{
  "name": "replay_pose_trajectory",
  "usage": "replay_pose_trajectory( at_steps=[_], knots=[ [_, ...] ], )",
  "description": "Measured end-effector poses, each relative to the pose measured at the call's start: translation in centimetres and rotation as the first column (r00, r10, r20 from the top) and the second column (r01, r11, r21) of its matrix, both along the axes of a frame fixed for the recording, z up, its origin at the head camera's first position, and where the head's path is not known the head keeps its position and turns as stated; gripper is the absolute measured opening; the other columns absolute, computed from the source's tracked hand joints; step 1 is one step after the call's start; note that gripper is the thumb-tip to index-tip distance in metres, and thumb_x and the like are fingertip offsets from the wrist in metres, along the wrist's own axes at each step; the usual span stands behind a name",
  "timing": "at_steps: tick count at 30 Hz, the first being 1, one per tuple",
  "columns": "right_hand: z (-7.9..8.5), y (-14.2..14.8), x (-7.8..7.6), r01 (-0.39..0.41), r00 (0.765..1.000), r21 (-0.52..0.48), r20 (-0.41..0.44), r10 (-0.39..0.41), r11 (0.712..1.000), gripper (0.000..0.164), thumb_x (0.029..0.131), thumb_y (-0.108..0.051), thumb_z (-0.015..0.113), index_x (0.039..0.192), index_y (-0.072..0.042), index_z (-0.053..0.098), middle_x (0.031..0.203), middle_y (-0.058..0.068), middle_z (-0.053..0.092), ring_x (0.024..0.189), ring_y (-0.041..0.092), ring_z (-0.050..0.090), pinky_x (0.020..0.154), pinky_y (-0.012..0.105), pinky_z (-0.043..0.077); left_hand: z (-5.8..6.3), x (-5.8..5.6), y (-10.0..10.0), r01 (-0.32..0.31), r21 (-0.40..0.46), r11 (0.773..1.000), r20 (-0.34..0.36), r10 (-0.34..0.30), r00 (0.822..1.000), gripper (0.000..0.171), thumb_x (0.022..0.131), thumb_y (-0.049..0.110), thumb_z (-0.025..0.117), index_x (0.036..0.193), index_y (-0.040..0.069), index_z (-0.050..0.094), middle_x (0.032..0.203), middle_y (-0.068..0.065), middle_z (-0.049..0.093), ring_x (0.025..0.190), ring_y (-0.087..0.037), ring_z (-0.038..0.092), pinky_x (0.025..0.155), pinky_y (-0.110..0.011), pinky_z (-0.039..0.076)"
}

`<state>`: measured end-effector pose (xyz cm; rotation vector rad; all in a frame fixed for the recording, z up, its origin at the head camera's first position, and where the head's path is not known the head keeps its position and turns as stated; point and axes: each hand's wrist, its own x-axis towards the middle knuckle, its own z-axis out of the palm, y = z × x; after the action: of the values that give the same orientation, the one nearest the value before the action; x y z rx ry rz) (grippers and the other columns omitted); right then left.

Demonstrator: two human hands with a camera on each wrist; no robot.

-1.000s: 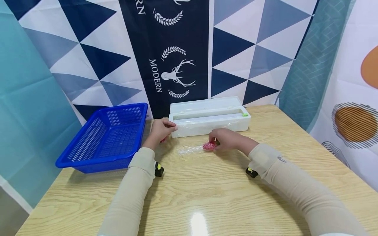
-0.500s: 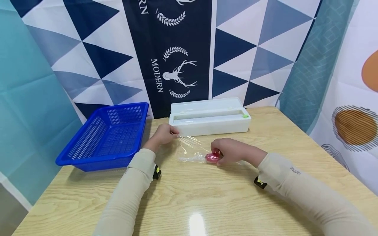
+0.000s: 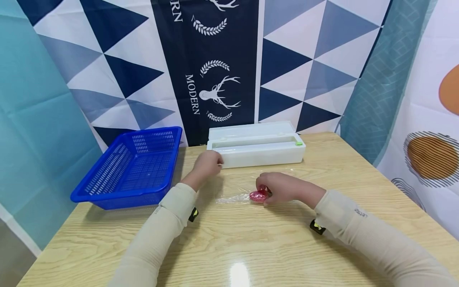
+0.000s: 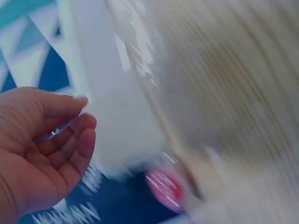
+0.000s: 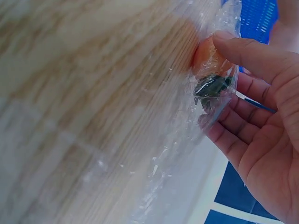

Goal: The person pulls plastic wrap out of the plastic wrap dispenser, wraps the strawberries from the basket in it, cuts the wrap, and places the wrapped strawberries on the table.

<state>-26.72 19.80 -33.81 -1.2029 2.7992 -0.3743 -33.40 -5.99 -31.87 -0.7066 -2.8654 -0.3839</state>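
Note:
My right hand [image 3: 281,188] pinches a red piece shaped like a small fruit or vegetable [image 3: 258,196], wrapped in clear cling film [image 3: 233,199]. The right wrist view shows its dark green end [image 5: 212,86] inside the film. My left hand [image 3: 209,163] is at the front left corner of a white cling film box [image 3: 261,156]. In the left wrist view, its thumb and loosely curled fingers stand apart with nothing visible between them. Another pinkish-red wrapped piece [image 4: 166,189] shows near the box's end there; in the head view it is hidden.
A blue slotted basket [image 3: 130,195] stands on the left of the wooden table [image 3: 201,243]. The box's lid [image 3: 252,129] is raised at the back, and a green slider [image 3: 299,143] sits at its right end. A patterned cloth [image 3: 215,48] hangs behind.
My right hand has brought the wrapped piece a little nearer me. My left hand pinched and drew the film edge forward, then let it go and moved slightly right along the box front.

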Motion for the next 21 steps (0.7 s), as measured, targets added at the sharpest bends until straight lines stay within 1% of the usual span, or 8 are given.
replay_pose_trajectory(
  at_steps=[2, 3, 6, 9, 12, 16, 19, 21],
  knots=[
    [0.0, 0.1, 0.1, -0.012, 1.0, -0.008, -0.015, 0.012, 1.0, 0.036, 0.074, -0.022, 0.086, 0.098, -0.011, 0.063, 0.088, -0.003, 0.054, 0.074, 0.011, 0.049, 0.068, 0.029, 0.046, 0.4, 1.3, 1.4, 0.11, 0.018, 0.994, -0.013, -0.11, 0.994, 0.01, 0.083, 0.005, 0.07, 0.092, 0.007, 0.075, 0.091, -0.002, 0.072, 0.086, -0.018, 0.065, 0.081, -0.032, 0.052],
    [0.0, 0.2, 0.2, -0.019, 1.0, -0.016, -0.022, 0.018, 1.0, 0.037, 0.073, -0.022, 0.087, 0.099, -0.01, 0.063, 0.09, -0.002, 0.055, 0.075, 0.012, 0.05, 0.069, 0.03, 0.047, 0.5, 2.0, 2.1, 0.174, 0.028, 0.984, -0.014, -0.174, 0.985, 0.009, 0.084, 0.007, 0.072, 0.092, 0.006, 0.075, 0.09, -0.003, 0.072, 0.085, -0.017, 0.066, 0.08, -0.03, 0.052],
    [0.1, 0.4, 0.4, -0.025, 0.998, -0.032, -0.055, 0.024, 0.999, 0.041, 0.071, -0.024, 0.088, 0.1, -0.009, 0.063, 0.095, 0.0, 0.057, 0.081, 0.014, 0.054, 0.073, 0.032, 0.05, 0.4, 3.8, 4.0, 0.34, 0.052, 0.939, 0.033, -0.342, 0.939, 0.012, 0.083, 0.01, 0.075, 0.094, 0.005, 0.075, 0.09, -0.003, 0.071, 0.083, -0.015, 0.065, 0.077, -0.025, 0.051],
    [0.1, 0.7, 0.5, -0.02, 0.998, -0.046, -0.066, 0.016, 0.999, 0.042, 0.069, -0.021, 0.089, 0.099, -0.01, 0.063, 0.096, 0.0, 0.057, 0.087, 0.018, 0.057, 0.078, 0.036, 0.051, -0.1, 5.1, 5.4, 0.444, 0.019, 0.896, 0.074, -0.444, 0.893, 0.017, 0.082, 0.017, 0.079, 0.096, 0.008, 0.075, 0.09, 0.001, 0.07, 0.082, -0.01, 0.062, 0.074, -0.019, 0.048],
    [0.1, 1.0, 0.7, -0.008, 0.997, -0.043, -0.073, 0.005, 0.999, 0.042, 0.068, -0.018, 0.09, 0.099, -0.01, 0.062, 0.095, -0.002, 0.056, 0.089, 0.019, 0.058, 0.08, 0.037, 0.052, -0.7, 6.0, 6.4, 0.496, -0.07, 0.866, 0.082, -0.49, 0.868, 0.021, 0.078, 0.023, 0.083, 0.095, 0.012, 0.075, 0.089, 0.004, 0.067, 0.081, -0.007, 0.057, 0.073, -0.017, 0.045],
    [0.0, 1.3, 0.9, -0.003, 0.996, -0.037, -0.095, -0.001, 0.999, 0.039, 0.069, -0.014, 0.088, 0.098, -0.01, 0.062, 0.093, -0.003, 0.056, 0.085, 0.016, 0.057, 0.077, 0.036, 0.051, -1.3, 6.4, 7.1, 0.504, -0.193, 0.842, 0.047, -0.505, 0.862, 0.024, 0.074, 0.025, 0.086, 0.092, 0.015, 0.072, 0.086, 0.007, 0.062, 0.078, -0.004, 0.053, 0.072, -0.016, 0.044],
    [-0.2, 1.2, 0.8, -0.014, 0.995, -0.051, -0.097, 0.009, 0.999, 0.035, 0.072, -0.01, 0.084, 0.098, -0.01, 0.061, 0.091, -0.003, 0.057, 0.082, 0.013, 0.056, 0.075, 0.034, 0.051, -1.7, 6.3, 7.2, 0.501, -0.208, 0.84, 0.023, -0.508, 0.861, 0.021, 0.077, 0.024, 0.084, 0.088, 0.014, 0.07, 0.084, 0.006, 0.06, 0.075, -0.005, 0.052, 0.07, -0.016, 0.044],
    [-0.3, 1.1, 0.7, -0.019, 0.996, -0.063, -0.091, 0.013, 0.998, 0.031, 0.074, -0.008, 0.081, 0.097, -0.01, 0.061, 0.089, -0.003, 0.058, 0.079, 0.013, 0.054, 0.072, 0.033, 0.05, -1.9, 6.3, 7.1, 0.512, -0.173, 0.841, 0.019, -0.517, 0.856, 0.016, 0.083, 0.024, 0.079, 0.086, 0.012, 0.069, 0.081, 0.004, 0.061, 0.073, -0.006, 0.051, 0.068, -0.016, 0.043]
  ],
)
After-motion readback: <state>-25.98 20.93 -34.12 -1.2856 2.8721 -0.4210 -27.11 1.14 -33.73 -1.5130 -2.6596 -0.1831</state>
